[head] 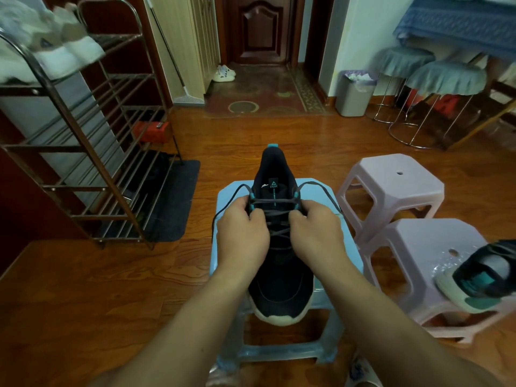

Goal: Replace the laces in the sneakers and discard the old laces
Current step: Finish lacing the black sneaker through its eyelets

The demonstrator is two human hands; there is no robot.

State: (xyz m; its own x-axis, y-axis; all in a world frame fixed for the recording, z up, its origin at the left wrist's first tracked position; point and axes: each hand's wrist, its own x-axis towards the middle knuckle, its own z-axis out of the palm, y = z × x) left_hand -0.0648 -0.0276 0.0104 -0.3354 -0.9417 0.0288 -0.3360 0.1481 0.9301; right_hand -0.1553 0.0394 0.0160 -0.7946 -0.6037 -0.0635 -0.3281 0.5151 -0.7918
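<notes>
Two bare forearms reach forward from the bottom edge, and both hands work at the lacing of a dark sneaker (275,261). It stands lengthwise on a light blue stool (229,196), its pale toe sticking out past the stool's near edge and its heel past the far edge. The left hand (241,237) has its fingers curled at the left row of eyelets, pinching the grey lace (275,212); the right hand (317,236) pinches the same lace at the right row. Crossings of the lace run between the two hands over the tongue. One loose end loops out to the left and hangs over the stool's left edge; the other arcs out to the right, over the stool's right side.

Just right of the blue stool stand two pale pink stools (391,188), close together. A second sneaker (480,277) rests tilted on the nearer one, overhanging its right side at the frame edge.

To the left a metal shoe rack (92,141) stands on a dark mat (173,202), with bare wooden floor (83,289) between it and the blue stool. More open floor stretches beyond the stools to a patterned doormat (265,99) and a grey waste bin (354,93) by the wall.
</notes>
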